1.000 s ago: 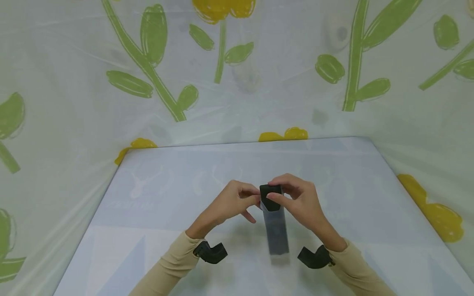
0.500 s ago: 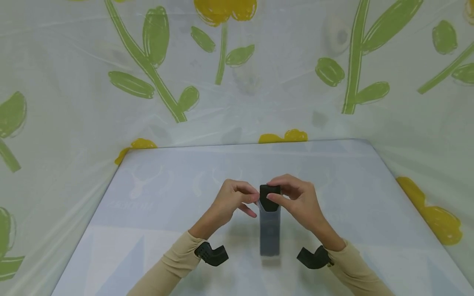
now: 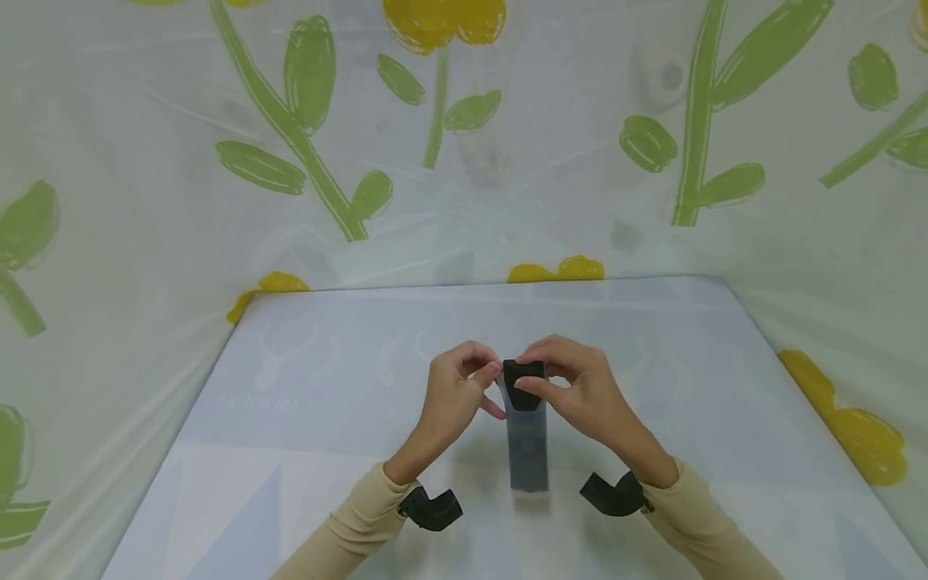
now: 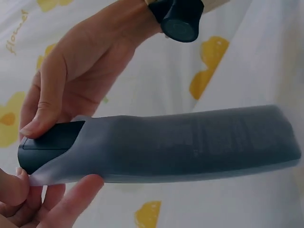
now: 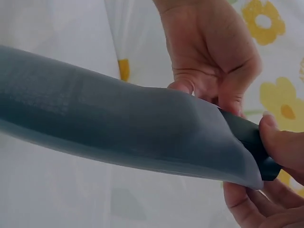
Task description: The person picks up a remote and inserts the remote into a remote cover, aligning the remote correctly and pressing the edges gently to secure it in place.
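A long black object (image 3: 518, 397) sits mostly inside a translucent grey sleeve (image 3: 528, 451), its bare end at the top, away from the body. My right hand (image 3: 590, 391) holds that bare end, the thumb lying across its face and the fingers behind. On the other side, my left hand (image 3: 451, 396) pinches the sleeve's slanted open edge between thumb and fingertip. In the left wrist view the sleeve (image 4: 190, 147) stretches far past the black end (image 4: 52, 142). The right wrist view shows the sleeve (image 5: 118, 118) smooth and close-fitting. Dark shapes show through, but what the object is, I cannot tell.
Below the hands is a pale blue and white tabletop (image 3: 348, 322) with faint printed shapes. A white curtain (image 3: 551, 185) with green leaves and yellow flowers hangs behind and at both sides. Each wrist carries a black camera mount, the left one (image 3: 431, 509) and the right one (image 3: 615, 494).
The sleeved object has swung from a slight slant to nearly straight and shifted a little left. My left hand has turned more upright, its fingertips moving up along the sleeve's edge.
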